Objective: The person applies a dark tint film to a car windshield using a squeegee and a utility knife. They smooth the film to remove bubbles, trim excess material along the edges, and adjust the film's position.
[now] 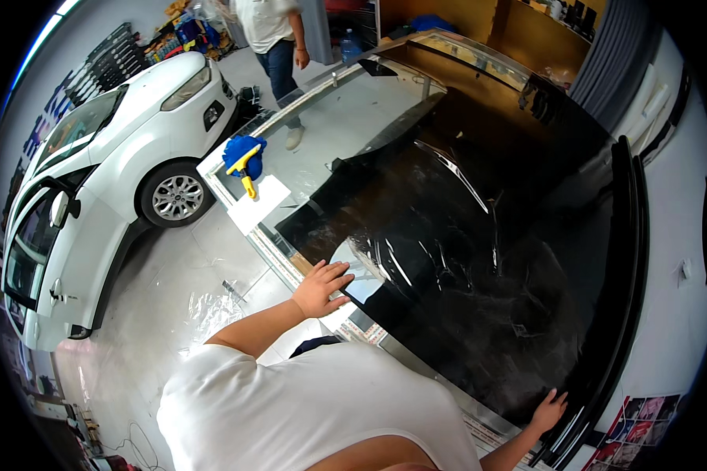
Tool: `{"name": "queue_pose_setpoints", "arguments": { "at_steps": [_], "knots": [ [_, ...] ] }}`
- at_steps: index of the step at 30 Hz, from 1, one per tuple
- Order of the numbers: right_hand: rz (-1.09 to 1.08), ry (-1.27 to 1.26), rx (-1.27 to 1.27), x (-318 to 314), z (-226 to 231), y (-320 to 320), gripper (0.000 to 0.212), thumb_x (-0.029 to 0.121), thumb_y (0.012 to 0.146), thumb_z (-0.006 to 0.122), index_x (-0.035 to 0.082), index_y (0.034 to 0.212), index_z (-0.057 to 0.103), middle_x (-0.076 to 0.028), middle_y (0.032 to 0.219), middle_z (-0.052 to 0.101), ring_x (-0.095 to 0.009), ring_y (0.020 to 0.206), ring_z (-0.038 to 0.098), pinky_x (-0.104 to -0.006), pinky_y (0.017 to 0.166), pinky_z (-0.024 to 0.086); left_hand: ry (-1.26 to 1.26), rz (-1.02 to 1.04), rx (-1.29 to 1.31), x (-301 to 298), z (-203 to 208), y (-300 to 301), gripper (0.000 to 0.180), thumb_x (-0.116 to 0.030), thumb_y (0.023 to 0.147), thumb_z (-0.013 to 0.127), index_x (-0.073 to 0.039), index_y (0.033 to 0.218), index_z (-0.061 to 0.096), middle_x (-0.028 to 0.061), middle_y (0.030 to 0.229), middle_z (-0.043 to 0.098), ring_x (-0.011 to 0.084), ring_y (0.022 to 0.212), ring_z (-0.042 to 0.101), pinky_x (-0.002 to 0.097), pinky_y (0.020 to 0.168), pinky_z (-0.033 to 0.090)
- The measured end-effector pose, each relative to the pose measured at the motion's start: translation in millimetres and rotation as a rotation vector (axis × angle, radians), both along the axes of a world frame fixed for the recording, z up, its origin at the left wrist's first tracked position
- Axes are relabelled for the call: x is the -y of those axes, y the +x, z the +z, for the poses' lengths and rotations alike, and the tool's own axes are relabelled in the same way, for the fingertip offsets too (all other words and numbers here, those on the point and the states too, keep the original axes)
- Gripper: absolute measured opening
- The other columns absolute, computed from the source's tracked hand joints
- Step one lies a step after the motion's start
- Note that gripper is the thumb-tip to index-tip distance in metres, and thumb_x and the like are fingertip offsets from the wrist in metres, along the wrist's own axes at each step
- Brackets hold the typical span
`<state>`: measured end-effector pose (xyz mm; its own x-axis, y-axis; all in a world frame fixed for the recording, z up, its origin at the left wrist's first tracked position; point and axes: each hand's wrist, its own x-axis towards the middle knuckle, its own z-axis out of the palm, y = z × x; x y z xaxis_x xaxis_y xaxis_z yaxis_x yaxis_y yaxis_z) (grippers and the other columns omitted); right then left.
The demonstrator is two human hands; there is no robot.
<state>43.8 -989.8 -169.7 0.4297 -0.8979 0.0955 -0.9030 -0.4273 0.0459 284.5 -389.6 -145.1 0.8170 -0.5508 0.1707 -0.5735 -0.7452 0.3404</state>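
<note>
Glass table (346, 118) under dark film (463, 259) | left hand (322, 289): fingers spread | right hand (549, 412): seemingly likewise

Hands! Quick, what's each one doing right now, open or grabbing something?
Left hand: open, fingers spread at the edge of the dark glossy film.
Right hand: open, fingers apart, near the film's lower right end.

In front of me stands a big table (258, 235) with a clear glass top and a pale frame; I can see the floor through its far left part. A broad sheet of dark film (448, 322) covers most of the glass, its surface glossy and creased in places. Near the left edge I have a white sheet (261, 204), and just beyond it a bunched blue cloth (236, 149) with a yellow-handled tool (248, 187) lying across it.
</note>
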Motion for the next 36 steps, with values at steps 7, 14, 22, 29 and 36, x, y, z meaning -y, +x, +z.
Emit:
{"name": "queue_pose_setpoints", "arguments": {
  "at_steps": [7, 14, 22, 29, 36],
  "knots": [
    [0.701, 0.113, 0.276, -47.6, 18.7, 108.1, 0.043, 0.03, 0.089, 0.053, 0.009, 0.127, 0.052, -0.02, 0.134, 0.045, -0.037, 0.124, 0.042, -0.0429, 0.103, 0.032, 0.027, 0.027, 0.009, 1.2, -4.9, -1.4, 0.047, -0.029, 0.08, 0.063, -0.011, 0.122, 0.054, 0.0128, 0.135, 0.045, 0.0301, 0.126, 0.04, 0.0494, 0.107, 0.026],
    [0.511, -0.103, 0.365, -0.1, 9.7, 183.3, 0.039, 0.028, 0.089, 0.054, 0.002, 0.118, 0.056, -0.02, 0.124, 0.053, -0.036, 0.115, 0.048, -0.0439, 0.098, 0.037, 0.021, 0.023, -0.006, 4.8, -1.2, 4.2, 0.046, -0.027, 0.08, 0.062, -0.011, 0.122, 0.055, 0.0129, 0.135, 0.046, 0.0295, 0.127, 0.039, 0.0482, 0.107, 0.026],
    [1.468, 0.267, 0.337, -195.2, 29.5, 269.2, 0.047, 0.031, 0.074, 0.068, 0.007, 0.114, 0.058, -0.011, 0.119, 0.054, -0.032, 0.11, 0.049, -0.0437, 0.092, 0.04, 0.017, 0.044, -0.027, 2.7, -0.4, 2.1, 0.046, -0.027, 0.079, 0.062, -0.012, 0.122, 0.056, 0.0128, 0.135, 0.046, 0.0296, 0.126, 0.04, 0.048, 0.107, 0.026],
    [0.994, -0.05, 0.462, -123.9, 14.9, 357.0, 0.039, 0.032, 0.081, 0.061, 0.005, 0.108, 0.058, -0.011, 0.111, 0.056, -0.032, 0.103, 0.051, -0.0442, 0.085, 0.041, 0.036, 0.036, -0.027, 4.7, 4.1, 4.9, 0.045, -0.027, 0.08, 0.061, -0.012, 0.122, 0.056, 0.013, 0.134, 0.047, 0.0299, 0.125, 0.042, 0.0492, 0.106, 0.027],
    [1.387, 0.148, 0.394, -202.6, 13.9, 378.7, 0.046, 0.037, 0.075, 0.067, 0.011, 0.112, 0.058, -0.01, 0.113, 0.054, -0.03, 0.104, 0.049, -0.0431, 0.087, 0.039, 0.022, 0.045, -0.022, 0.1, -0.2, 1.7, 0.043, -0.028, 0.082, 0.059, -0.013, 0.122, 0.056, 0.0114, 0.133, 0.048, 0.0293, 0.123, 0.045, 0.0503, 0.105, 0.029]
  ]
}}
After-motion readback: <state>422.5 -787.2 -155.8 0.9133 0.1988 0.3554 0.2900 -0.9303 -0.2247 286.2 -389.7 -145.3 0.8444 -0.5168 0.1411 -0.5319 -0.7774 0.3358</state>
